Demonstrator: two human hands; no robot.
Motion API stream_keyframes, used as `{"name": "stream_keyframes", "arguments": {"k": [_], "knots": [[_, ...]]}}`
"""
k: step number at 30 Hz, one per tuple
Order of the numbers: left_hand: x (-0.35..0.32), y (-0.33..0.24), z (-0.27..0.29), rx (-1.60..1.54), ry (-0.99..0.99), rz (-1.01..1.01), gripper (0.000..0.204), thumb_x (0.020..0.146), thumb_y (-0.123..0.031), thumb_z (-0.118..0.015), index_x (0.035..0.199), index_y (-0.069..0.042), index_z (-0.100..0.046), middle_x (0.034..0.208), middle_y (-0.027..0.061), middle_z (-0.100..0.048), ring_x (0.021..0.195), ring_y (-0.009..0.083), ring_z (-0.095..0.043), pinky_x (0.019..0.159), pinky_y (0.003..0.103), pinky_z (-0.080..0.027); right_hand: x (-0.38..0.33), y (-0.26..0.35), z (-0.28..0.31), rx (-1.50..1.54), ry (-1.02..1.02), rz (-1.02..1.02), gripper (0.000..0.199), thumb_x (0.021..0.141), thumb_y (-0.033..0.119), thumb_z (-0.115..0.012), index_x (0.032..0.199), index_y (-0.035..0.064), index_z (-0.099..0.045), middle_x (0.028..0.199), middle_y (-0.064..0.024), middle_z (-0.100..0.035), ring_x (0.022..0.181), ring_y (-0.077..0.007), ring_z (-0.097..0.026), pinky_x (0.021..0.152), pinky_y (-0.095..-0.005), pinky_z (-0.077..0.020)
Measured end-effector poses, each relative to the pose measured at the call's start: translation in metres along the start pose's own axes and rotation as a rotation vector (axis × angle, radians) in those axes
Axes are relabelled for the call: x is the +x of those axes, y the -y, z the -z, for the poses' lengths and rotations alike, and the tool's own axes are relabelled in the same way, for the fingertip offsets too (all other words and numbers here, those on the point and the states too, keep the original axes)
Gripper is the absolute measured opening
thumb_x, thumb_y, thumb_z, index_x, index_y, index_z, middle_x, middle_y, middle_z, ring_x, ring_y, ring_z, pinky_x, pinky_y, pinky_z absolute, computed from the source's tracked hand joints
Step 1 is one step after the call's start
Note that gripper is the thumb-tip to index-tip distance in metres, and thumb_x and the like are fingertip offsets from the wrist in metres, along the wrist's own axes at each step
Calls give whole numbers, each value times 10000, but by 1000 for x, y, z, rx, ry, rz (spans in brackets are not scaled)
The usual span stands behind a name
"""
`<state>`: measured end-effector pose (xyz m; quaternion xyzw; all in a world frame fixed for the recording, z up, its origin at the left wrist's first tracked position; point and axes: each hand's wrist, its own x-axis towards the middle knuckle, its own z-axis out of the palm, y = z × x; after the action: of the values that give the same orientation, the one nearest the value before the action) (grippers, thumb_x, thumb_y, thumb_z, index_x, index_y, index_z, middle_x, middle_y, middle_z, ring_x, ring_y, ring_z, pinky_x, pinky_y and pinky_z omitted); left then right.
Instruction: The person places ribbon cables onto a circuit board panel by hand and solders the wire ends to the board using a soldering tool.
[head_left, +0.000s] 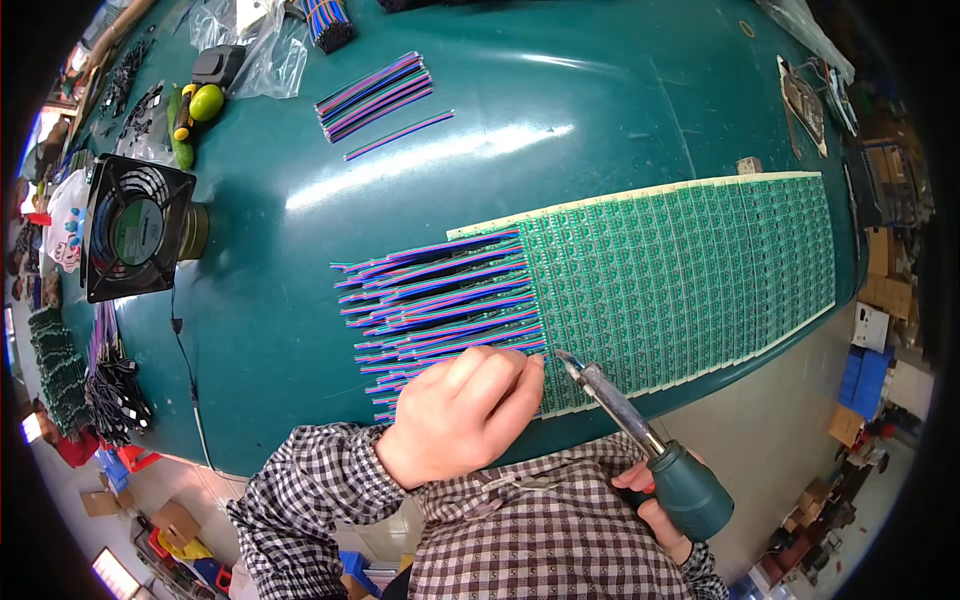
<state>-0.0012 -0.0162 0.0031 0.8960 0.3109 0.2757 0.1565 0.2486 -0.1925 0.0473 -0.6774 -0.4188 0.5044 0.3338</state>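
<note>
circuit boards (680,280): green, gridded
wires (460,309): striped, slender
left hand (462,412): fingertips together
right hand (664,530): fingers clamped on soldering iron (628,416)

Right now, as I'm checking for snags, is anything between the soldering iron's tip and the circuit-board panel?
Nothing visible: the soldering iron, held in the right hand, has its tip over the circuit-board panel; contact is unclear. The left hand is beside the tip, not between.

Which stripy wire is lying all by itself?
The single striped strip just below the loose pile near the picture's top. It touches no others; those lie bunched or lined up at the green circuit boards.
</note>
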Motion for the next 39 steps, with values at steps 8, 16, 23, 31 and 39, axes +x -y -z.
{"name": "stream_keyframes", "arguments": {"k": [8,16,23,31,39], "knots": [[-1,2,2,-8,20,7,364,697,-85,-734,1050,-9,-774,960,64,-681,786,197,-666,620,289,-544,2,7,-6,57,-34,-20,315,845,320,-874,970,74,-722,931,-38,-799,876,-207,-745,849,-377,-561],[0,1,2,1,12,6,358,703,-77,-739,1051,0,-770,956,70,-675,782,198,-664,622,289,-546,1,3,-5,62,-24,-30,334,837,322,-884,965,63,-716,923,-43,-798,880,-201,-745,848,-373,-555],[-1,1,1,7,10,1,350,706,-66,-744,1048,4,-767,961,73,-676,783,199,-664,627,289,-548,1,1,-5,43,-27,20,371,829,321,-896,988,42,-709,894,-35,-789,859,-198,-744,817,-366,-559],[-1,1,0,3,7,4,353,703,-71,-745,1047,4,-767,964,73,-678,780,196,-659,624,288,-543,0,0,-10,72,-60,8,377,838,336,-891,992,41,-715,875,-36,-782,838,-193,-751,794,-355,-562],[0,0,1,16,2,-6,367,701,-75,-738,1058,8,-766,972,74,-679,779,198,-653,620,293,-542,-14,-15,2,40,139,-53,501,949,408,-763,1106,-26,-569,1052,-198,-649,1024,-292,-664,942,-514,-601]]}}
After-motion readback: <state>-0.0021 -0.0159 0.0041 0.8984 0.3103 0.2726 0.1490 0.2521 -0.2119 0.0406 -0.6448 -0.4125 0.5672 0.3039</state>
